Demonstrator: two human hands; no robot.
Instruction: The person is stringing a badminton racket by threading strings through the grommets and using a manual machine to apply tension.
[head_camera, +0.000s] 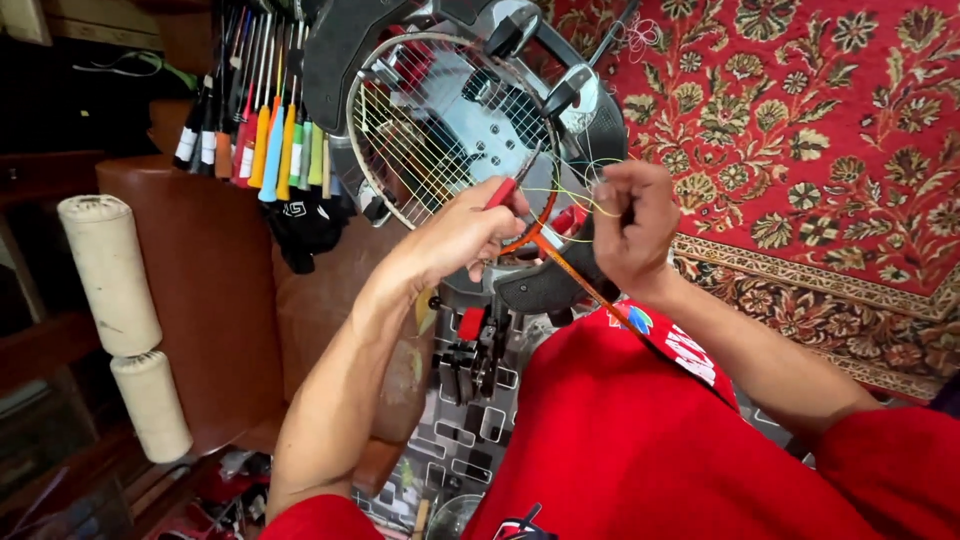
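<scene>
Clearly the thin string (585, 200) is springy, slippery; right hand (632, 225) pinches it, left hand (470, 230) fingers grip a red tool (501, 193) by the racket (450, 130).

Racket handles (262, 60) cut off above; tool tip hidden in left hand (470, 232).

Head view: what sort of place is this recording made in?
Probably a racket-stringing corner in a home or small shop. A racket sits clamped in a stringing machine while both hands work thin string, a row of rackets with coloured handles hangs nearby, and a red patterned carpet covers the floor.
</scene>
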